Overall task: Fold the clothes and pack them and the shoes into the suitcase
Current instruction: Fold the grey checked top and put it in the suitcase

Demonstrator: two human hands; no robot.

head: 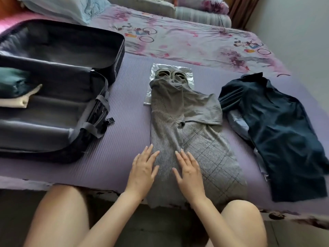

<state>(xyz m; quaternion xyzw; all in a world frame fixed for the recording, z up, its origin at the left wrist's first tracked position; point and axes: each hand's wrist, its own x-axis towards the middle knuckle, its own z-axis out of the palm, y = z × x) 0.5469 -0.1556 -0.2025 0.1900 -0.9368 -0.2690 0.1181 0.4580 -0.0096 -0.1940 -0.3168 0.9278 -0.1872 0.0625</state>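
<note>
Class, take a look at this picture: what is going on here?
A person seated at the bed's edge lays the left hand and right hand flat, fingers straight, on a grey checked garment spread on a purple mat. Shoes and a clear bag lie at its far end, the shoes partly covered by it. A dark shirt lies unfolded to the right. The open suitcase on the left holds a green garment.

I can read no text, label, brand or number from my view. The only print is on the bedsheet [178,38]: small cartoon pictures with bicycles among pink flowers. Any lettering there is too blurred and too small for me to tell.
</note>
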